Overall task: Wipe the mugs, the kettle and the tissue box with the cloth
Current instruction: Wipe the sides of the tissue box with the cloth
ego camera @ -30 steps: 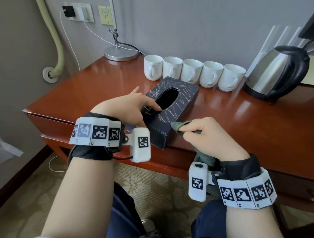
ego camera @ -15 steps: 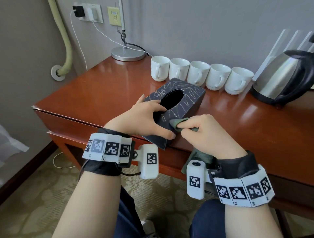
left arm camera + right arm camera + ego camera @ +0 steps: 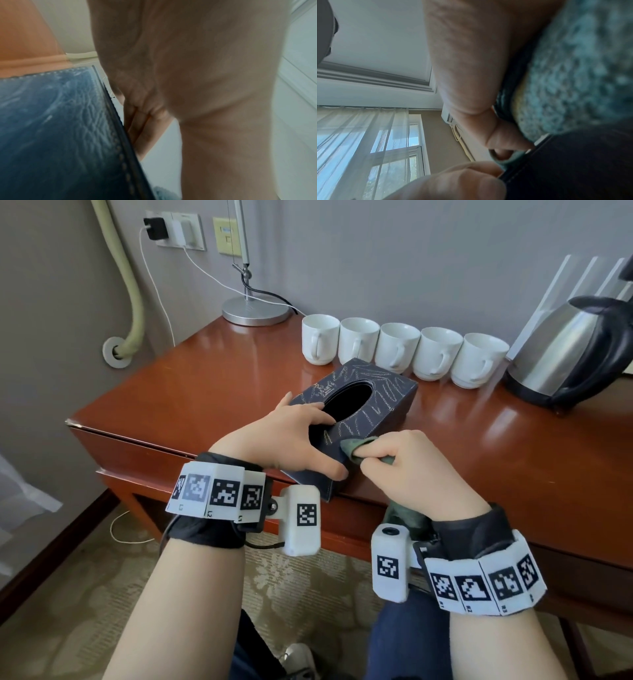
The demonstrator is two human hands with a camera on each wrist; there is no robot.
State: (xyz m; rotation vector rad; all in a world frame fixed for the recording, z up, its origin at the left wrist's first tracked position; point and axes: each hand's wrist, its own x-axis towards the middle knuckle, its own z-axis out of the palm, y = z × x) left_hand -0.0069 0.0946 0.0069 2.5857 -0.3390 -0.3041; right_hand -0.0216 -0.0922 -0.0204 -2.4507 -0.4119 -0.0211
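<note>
The tissue box, dark with a pale scribbled pattern and an oval slot on top, sits tilted at the near edge of the reddish wooden table, its near corner jutting past the edge. The left hand grips the box at its near left end, fingers curled over the top beside the slot and thumb along the near side. The right hand is closed around a green cloth, pinching a bunched fold against the box's near right side; more of the cloth hangs below the wrist. Far behind the box, five white mugs stand in a row along the wall, handles toward the viewer. To their right is the steel kettle with a black handle. A lamp base stands at the far left corner.
</note>
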